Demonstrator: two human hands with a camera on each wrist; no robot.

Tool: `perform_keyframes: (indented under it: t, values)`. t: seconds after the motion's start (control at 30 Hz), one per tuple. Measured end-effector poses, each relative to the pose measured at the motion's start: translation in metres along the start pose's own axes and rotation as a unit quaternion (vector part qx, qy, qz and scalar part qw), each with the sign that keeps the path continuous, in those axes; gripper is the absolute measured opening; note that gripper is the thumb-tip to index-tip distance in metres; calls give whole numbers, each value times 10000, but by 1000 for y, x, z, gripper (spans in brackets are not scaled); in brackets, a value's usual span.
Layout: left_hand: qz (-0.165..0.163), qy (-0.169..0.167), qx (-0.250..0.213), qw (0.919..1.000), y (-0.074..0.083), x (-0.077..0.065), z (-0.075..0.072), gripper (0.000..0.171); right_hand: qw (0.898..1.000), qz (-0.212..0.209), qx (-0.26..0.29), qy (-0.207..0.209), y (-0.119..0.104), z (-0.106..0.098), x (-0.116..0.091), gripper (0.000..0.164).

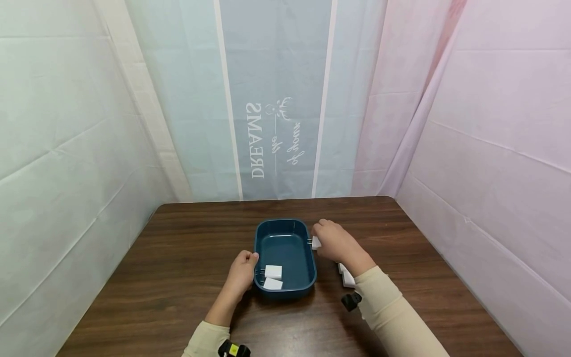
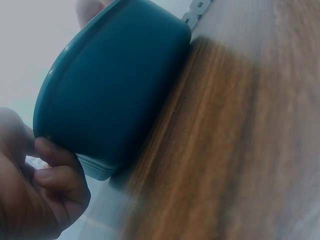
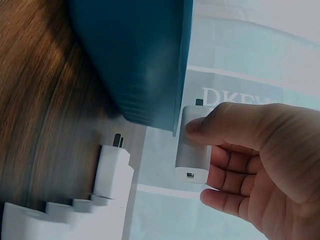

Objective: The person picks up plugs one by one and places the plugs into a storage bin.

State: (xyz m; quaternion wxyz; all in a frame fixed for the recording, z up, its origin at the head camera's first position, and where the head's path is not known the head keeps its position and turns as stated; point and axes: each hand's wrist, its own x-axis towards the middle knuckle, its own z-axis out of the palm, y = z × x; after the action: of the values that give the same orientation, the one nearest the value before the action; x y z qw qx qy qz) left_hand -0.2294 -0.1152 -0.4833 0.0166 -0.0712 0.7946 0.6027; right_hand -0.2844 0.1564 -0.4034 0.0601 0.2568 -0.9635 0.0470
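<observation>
A dark teal rectangular basin [image 1: 287, 253] stands on the table. My left hand [image 1: 241, 270] grips its left rim, and the left wrist view shows the fingers [image 2: 60, 177] curled at the basin's edge. Two white charger plugs [image 1: 273, 271] lie inside, near the front left corner, with their prongs facing left. At the basin's right rim, my right hand [image 1: 336, 242] pinches another white charger plug [image 3: 192, 145] between thumb and fingers. Its prongs point toward the basin, and a port shows on its opposite end.
Several more white charger plugs [image 3: 112, 172] sit on the wooden table [image 1: 187, 277] right of the basin, partly hidden by my right forearm in the head view. Fabric curtains [image 1: 285, 64] hang behind the table and along both sides.
</observation>
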Motion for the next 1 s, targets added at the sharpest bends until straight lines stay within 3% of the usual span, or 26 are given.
perform_keyframes:
  t: [0.73, 1.0]
  values:
    - [-141, -65, -71, 9999, -1, 0, -2, 28, 9999, -31, 76, -102, -28, 9, 19, 32]
    - [-22, -33, -47, 10000, 0, -1, 0, 26, 9999, -92, 93, -112, -36, 11, 23, 35]
